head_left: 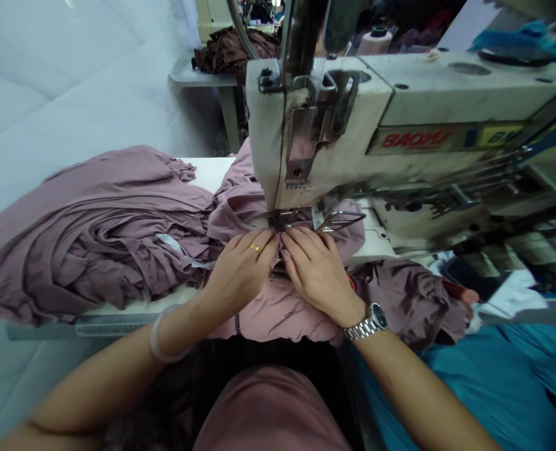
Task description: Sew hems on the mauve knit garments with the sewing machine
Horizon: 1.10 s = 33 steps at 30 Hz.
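Note:
My left hand (pixel 242 266), with a gold ring and a pale bangle at the wrist, lies on mauve fabric (pixel 278 307) just in front of the presser foot (pixel 282 220) of a cream sewing machine (pixel 400 125). Its fingers are curled and pressed down on the cloth. My right hand (pixel 318 272), with a metal watch on the wrist, rests beside it, fingertips touching the same fabric at the foot. Both hands hold the cloth flat against the machine bed. The needle itself is hidden by the machine head.
A big heap of mauve fabric (pixel 84 238) fills the left of the white table (pixel 118 313). Small scissors (pixel 341 219) lie right of the foot. Teal cloth (pixel 503 382) lies at lower right. Dark brown fabric (pixel 230 50) sits on a far table.

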{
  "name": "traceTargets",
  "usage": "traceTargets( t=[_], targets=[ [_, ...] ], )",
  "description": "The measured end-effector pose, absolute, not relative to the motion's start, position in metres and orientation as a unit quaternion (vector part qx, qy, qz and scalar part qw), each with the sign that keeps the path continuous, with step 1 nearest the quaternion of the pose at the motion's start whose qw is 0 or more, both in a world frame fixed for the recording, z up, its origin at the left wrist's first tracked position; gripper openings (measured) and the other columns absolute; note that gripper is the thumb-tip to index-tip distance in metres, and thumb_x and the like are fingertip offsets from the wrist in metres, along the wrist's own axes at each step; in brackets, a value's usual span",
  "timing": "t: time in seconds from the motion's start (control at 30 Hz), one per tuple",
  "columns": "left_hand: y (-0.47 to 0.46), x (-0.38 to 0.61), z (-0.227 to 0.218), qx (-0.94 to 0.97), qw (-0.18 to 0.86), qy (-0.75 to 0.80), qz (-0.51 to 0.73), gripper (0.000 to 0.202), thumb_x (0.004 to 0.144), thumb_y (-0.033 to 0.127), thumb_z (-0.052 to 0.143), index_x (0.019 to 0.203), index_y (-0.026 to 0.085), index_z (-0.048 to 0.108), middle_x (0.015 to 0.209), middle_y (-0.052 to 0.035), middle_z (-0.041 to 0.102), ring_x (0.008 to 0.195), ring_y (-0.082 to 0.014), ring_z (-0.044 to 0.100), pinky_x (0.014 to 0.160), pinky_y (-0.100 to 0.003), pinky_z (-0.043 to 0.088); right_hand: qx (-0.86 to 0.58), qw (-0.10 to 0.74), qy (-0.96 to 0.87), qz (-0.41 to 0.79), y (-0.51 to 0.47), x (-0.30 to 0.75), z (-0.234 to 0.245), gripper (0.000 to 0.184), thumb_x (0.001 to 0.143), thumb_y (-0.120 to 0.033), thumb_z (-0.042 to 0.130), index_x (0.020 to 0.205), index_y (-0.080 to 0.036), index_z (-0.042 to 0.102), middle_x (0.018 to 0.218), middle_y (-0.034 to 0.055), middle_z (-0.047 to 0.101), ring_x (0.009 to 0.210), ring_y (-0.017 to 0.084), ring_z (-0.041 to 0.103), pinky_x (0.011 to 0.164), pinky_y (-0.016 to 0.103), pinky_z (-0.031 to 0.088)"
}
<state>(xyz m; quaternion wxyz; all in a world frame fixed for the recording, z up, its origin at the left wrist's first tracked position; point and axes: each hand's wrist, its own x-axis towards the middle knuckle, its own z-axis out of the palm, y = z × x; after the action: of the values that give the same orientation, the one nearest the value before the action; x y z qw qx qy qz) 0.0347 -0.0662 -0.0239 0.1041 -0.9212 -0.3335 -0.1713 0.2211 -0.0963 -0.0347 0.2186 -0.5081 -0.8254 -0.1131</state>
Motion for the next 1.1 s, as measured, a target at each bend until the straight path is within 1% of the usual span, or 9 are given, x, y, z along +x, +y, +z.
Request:
traceTargets(
  t=[0.1,0.23,0.37,0.57,0.7,0.87,1.1],
  targets=[
    [-0.062,0.031,-0.022,-0.928,0.095,-0.297,-0.205,0.031,0.093,0.015,0.052,0.122,0.009,0.060,0.124,-0.0114,0.063,0.113,-0.0256,0.058,0.093,-0.038,0.049,-0.481,0.247,-0.832,-0.121,-0.098,0.223,-0.037,0.033,0.095,-0.019,0.049,0.124,-0.007,0.058,0.127,0.0125,0.062,0.116,0.026,0.053,0.099,0.044,0.041],
    [-0.059,0.025,-0.020,-0.932,0.084,-0.260,-0.238,0.021,0.094,0.016,0.054,0.111,0.012,0.065,0.112,-0.0074,0.069,0.098,-0.0221,0.064,0.084,-0.035,0.053,-0.457,0.309,-0.826,-0.116,-0.103,0.223,-0.040,0.023,0.091,-0.012,0.054,0.112,-0.008,0.064,0.115,0.0111,0.068,0.109,0.023,0.057,0.095,0.040,0.045],
    [-0.058,0.024,-0.021,-0.930,0.076,-0.254,-0.255,0.017,0.095,0.021,0.056,0.107,0.015,0.065,0.109,-0.0055,0.069,0.097,-0.0211,0.065,0.084,-0.034,0.053,-0.459,0.331,-0.818,-0.105,-0.105,0.219,-0.037,0.019,0.089,-0.012,0.058,0.106,-0.008,0.066,0.108,0.0103,0.069,0.103,0.022,0.059,0.090,0.039,0.047],
    [-0.056,0.027,-0.023,-0.928,0.072,-0.271,-0.248,0.019,0.096,0.026,0.055,0.109,0.015,0.064,0.110,-0.0053,0.069,0.099,-0.0220,0.065,0.085,-0.036,0.053,-0.477,0.307,-0.818,-0.092,-0.097,0.218,-0.031,0.022,0.091,-0.015,0.054,0.108,-0.009,0.067,0.108,0.0106,0.068,0.101,0.023,0.057,0.087,0.040,0.049],
    [-0.053,0.030,-0.023,-0.923,0.079,-0.290,-0.240,0.026,0.097,0.030,0.054,0.114,0.012,0.062,0.113,-0.0084,0.067,0.100,-0.0224,0.064,0.086,-0.036,0.053,-0.493,0.290,-0.817,-0.071,-0.094,0.221,-0.029,0.024,0.092,-0.015,0.052,0.110,-0.009,0.068,0.109,0.0111,0.067,0.100,0.024,0.056,0.086,0.041,0.050],
    [-0.049,0.034,-0.021,-0.922,0.089,-0.303,-0.226,0.029,0.097,0.032,0.052,0.115,0.011,0.061,0.115,-0.0110,0.067,0.102,-0.0240,0.064,0.086,-0.037,0.052,-0.515,0.269,-0.813,-0.032,-0.089,0.223,-0.027,0.029,0.093,-0.017,0.051,0.116,-0.011,0.066,0.110,0.0120,0.066,0.100,0.023,0.058,0.086,0.040,0.051],
    [-0.047,0.034,-0.018,-0.928,0.081,-0.296,-0.211,0.029,0.098,0.033,0.051,0.114,0.012,0.063,0.114,-0.0084,0.068,0.102,-0.0232,0.064,0.085,-0.036,0.051,-0.511,0.257,-0.820,-0.025,-0.086,0.229,-0.027,0.030,0.096,-0.017,0.047,0.118,-0.011,0.066,0.113,0.0121,0.067,0.104,0.023,0.059,0.089,0.040,0.051]
  ],
)
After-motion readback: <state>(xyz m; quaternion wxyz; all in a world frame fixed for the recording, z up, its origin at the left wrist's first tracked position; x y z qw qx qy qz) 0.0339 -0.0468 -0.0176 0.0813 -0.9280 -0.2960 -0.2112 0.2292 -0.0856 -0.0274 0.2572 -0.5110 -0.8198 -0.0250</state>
